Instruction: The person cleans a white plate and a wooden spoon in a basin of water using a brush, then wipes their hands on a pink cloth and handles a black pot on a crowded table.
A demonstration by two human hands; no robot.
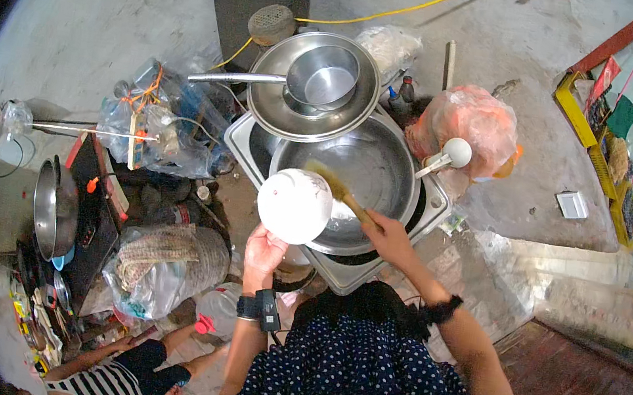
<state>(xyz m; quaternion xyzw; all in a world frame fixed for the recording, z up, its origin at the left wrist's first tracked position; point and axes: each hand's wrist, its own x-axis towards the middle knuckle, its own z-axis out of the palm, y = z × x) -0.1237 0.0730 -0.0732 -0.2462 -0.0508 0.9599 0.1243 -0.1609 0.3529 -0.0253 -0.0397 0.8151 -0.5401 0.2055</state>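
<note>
My left hand grips the lower rim of a round white dish, whose glare hides whether it is a bowl or a plate. In my right hand is the handle of a yellowish brush; its head is blurred and reaches behind or against the dish's upper right edge. Both are over a wide metal basin, seated in a square metal frame. A steel basin rests across its far rim, holding a long-handled steel saucepan.
A white-handled ladle or scoop leans at the right rim, beside a pink plastic bag. Bagged items and a power strip are left. Near a plastic jug, another person sits at lower left. A yellow cable crosses the floor.
</note>
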